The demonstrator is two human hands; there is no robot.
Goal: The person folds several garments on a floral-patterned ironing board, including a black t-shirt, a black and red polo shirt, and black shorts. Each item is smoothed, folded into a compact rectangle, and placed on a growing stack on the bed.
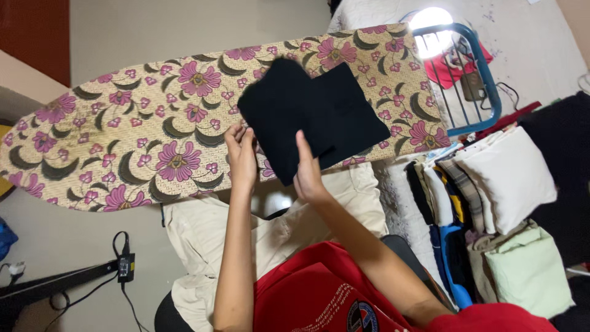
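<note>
Two bare forearms rise from the bottom of the frame toward the centre, roughly parallel and close together. Left hand (pixel 241 154): fingers curled, pinching the lower left edge of a black folded garment (pixel 313 114); thumb and fingertips closed on the cloth. Right hand (pixel 309 172): fingers extended upward, lying flat on the garment's lower edge with the thumb beneath; whether it grips or only presses cannot be told. The hands sit near each other, apart, both on the cloth.

The garment lies centre frame on an ironing board (pixel 141 135) with a floral cover in cream, purple and dark green. Garment long axis runs from upper left to lower right, slightly tilted against the board's length. Board long axis spans the frame from the left edge up to the upper right, narrow tip at left.

A blue wire iron rest (pixel 485 80) at the board's upper right end is washed out by glare. Stacked folded clothes (pixel 491 190) at right are partly cut by the frame edge. A red shirt (pixel 319 295) at bottom hides the lap; the garment's type is not discernible.
</note>
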